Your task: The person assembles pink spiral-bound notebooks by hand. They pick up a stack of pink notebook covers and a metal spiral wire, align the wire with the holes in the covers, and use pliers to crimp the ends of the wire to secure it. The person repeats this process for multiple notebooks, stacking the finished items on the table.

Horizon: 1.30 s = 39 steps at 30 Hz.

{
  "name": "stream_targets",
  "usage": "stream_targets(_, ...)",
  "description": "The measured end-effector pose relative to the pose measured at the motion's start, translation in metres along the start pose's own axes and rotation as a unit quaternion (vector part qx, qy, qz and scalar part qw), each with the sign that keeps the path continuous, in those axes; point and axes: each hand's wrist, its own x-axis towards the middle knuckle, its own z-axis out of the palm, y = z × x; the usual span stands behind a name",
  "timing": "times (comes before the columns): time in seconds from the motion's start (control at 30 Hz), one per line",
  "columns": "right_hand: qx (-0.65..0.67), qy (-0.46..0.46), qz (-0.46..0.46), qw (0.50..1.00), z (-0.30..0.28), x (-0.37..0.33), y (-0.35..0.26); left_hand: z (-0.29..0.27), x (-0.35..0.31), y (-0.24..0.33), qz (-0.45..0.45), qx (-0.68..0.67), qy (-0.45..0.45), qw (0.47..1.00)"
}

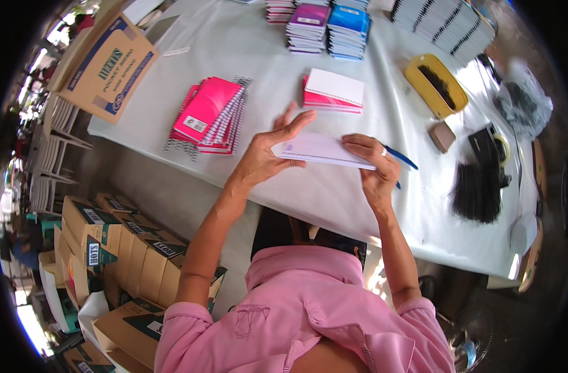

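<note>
A white unbound pad of pages (321, 150) lies near the front edge of the white table (333, 199). My left hand (268, 152) rests against its left end, fingers spread. My right hand (374, 168) presses on its right end and also holds a blue pen (401, 158), which sticks out to the right. A pile of pink spiral notebooks (209, 115) lies to the left of my left hand. Beyond the pad sits a small stack of pink-edged notebooks with a white back on top (333, 90).
Purple and blue notebook stacks (327, 26) and white stacks (442, 25) stand at the far edge. A yellow tray of black combs (434, 84), more black combs (476, 189) and a tape dispenser (492, 149) lie at the right. Cardboard boxes (106, 65) (128, 248) stand at the left.
</note>
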Motion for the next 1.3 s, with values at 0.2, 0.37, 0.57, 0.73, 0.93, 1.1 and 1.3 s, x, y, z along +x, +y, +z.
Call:
stream_targets(0.2, -0.052, -0.147, -0.035, 0.987, -0.008, 0.023, 0.020, -0.008, -0.005, -0.014, 0.029, 0.129, -0.024, 0.991)
stream_targets(0.37, -0.114, -0.104, 0.095, 0.983, -0.023, 0.101, 0.115, -0.010, -0.011, -0.043, -0.087, -0.001, -0.069, 0.994)
stream_targets(0.57, -0.420, -0.195, 0.036, 0.885, 0.003, 0.133, 0.168, 0.007, -0.016, -0.050, -0.149, -0.056, -0.072, 0.985)
stream_targets(0.73, -0.083, -0.074, 0.206, 0.972, -0.024, 0.135, 0.108, 0.012, -0.026, -0.055, -0.097, -0.037, -0.019, 0.994)
stream_targets(0.93, 0.226, -0.099, 0.376, 0.893, -0.009, 0.006, 0.069, 0.023, -0.021, -0.052, -0.155, -0.142, 0.061, 0.976)
stream_targets(1.1, 0.211, -0.211, 0.318, 0.900, -0.030, 0.007, 0.048, 0.012, -0.026, -0.055, -0.142, -0.125, 0.015, 0.982)
stream_targets(1.3, 0.019, -0.206, 0.196, 0.958, -0.044, 0.009, 0.032, 0.018, -0.020, -0.052, -0.165, -0.175, 0.039, 0.970)
